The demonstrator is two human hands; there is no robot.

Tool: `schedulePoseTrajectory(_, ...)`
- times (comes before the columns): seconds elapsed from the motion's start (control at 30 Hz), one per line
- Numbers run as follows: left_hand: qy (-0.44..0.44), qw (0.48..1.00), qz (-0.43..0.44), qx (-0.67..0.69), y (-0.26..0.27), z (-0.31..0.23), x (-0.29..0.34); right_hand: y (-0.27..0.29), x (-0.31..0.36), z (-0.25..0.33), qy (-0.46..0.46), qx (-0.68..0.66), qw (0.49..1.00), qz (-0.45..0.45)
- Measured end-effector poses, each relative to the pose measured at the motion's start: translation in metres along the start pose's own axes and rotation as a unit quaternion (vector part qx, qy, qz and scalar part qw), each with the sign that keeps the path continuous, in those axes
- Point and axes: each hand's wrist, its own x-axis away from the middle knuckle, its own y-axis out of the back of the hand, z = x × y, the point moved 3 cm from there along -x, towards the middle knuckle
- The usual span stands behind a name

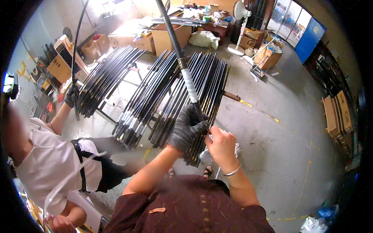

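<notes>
A grey floor point(268, 155) with worn yellow lines point(274, 119) stretched toward four o'clock. A pale wall point(42, 23) stood at ten o'clock; a window point(112, 5) glared white at eleven. A white pedestal fan point(239, 11) stood at one o'clock, a blue panel point(309, 40) at two, and cardboard boxes point(331, 116) at three.

A dark maroon short-sleeved shirt point(180, 200), brownish buttons point(205, 210) running twelve to six o'clock, a tan tag point(157, 210) at their nine; black glove point(179, 136) on the left hand point(188, 126), silver bangle point(232, 171) round the right wrist point(230, 164), dark sandals point(208, 170).
</notes>
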Motion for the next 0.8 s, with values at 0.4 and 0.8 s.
schedulePoseTrajectory(0.4, 0.057, 0.983, 0.063, 0.162, -0.016, -0.019, -0.01, 0.011, 0.008, -0.03, -0.153, -0.329, 0.931, 0.037)
schedulePoseTrajectory(0.8, 0.082, 0.989, 0.037, 0.118, 0.002, -0.009, -0.012, -0.013, -0.018, -0.012, -0.118, -0.285, 0.949, 0.071)
